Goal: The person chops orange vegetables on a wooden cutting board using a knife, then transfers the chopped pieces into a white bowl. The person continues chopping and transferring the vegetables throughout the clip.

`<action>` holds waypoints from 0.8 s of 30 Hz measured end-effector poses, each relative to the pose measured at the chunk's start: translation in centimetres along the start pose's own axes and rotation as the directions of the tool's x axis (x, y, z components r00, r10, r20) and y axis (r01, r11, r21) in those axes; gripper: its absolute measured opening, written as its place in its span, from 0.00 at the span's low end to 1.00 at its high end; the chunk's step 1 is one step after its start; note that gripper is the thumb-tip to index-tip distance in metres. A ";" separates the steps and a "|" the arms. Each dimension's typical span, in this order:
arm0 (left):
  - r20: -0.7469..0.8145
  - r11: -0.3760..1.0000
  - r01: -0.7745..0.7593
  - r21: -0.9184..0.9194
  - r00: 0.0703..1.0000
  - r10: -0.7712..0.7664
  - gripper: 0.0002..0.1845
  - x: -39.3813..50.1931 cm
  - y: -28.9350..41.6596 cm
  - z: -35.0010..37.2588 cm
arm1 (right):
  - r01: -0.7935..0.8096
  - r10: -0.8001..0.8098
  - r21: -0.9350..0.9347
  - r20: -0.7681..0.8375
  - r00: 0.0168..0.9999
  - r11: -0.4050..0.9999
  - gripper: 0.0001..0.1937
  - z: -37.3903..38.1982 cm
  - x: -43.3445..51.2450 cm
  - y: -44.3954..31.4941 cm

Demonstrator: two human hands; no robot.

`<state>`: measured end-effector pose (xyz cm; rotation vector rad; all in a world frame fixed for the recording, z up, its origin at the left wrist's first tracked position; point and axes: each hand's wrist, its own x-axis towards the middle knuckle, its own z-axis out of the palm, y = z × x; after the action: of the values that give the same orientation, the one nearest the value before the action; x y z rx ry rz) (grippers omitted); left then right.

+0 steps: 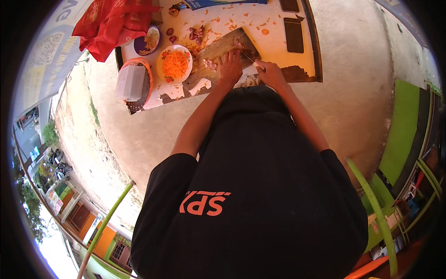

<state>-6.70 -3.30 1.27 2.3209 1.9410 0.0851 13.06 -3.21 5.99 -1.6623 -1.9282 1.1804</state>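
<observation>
A wooden cutting board (pixel 226 47) lies slantwise on the table in front of me. My left hand (pixel 230 66) rests on it with the fingers pointing away from me; whether it pins a piece down is too small to tell. My right hand (pixel 271 72) grips a knife (pixel 248 58) by its pale handle, the blade pointing left toward my left fingertips. Chopped shallot (pixel 237 43) lies just beyond those fingertips. More shallot pieces (pixel 209 65) sit on the board left of my left hand. A floral plate (pixel 188 66) of shredded carrot (pixel 175 65) stands left of the board.
Whole shallots (pixel 197 34) and scattered peelings lie beyond the board. At the left stand a purple bowl (pixel 135 46), an orange basket (pixel 150 78) holding a clear plastic container (pixel 129 83), and a red bag (pixel 108 26). A dark phone (pixel 293 35) lies near the table's right edge (pixel 316 52).
</observation>
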 end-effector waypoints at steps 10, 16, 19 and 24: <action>0.040 0.994 0.104 -0.039 0.994 -0.103 0.31 0.1 1.7 -0.4 | 0.109 -0.126 -0.239 -0.057 0.990 0.965 0.15 -0.4 0.4 -1.7; 0.087 0.995 0.103 -0.017 0.991 -0.101 0.33 0.5 1.4 -0.5 | 0.118 -0.118 -0.217 0.012 0.993 0.969 0.14 -0.7 1.0 -1.6; 0.126 0.996 0.085 -0.038 0.989 -0.079 0.32 0.6 1.3 -1.1 | 0.134 -0.135 -0.158 0.004 0.991 0.978 0.13 -0.5 1.9 -0.6; 0.104 0.998 0.045 -0.041 0.994 -0.041 0.34 0.7 0.8 -0.8 | 0.126 -0.125 -0.015 0.034 0.992 0.992 0.13 -0.5 3.5 0.7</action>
<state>-5.93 -2.75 2.12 2.2090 1.9192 0.0034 12.97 0.27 4.88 -1.5140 -2.0362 1.1526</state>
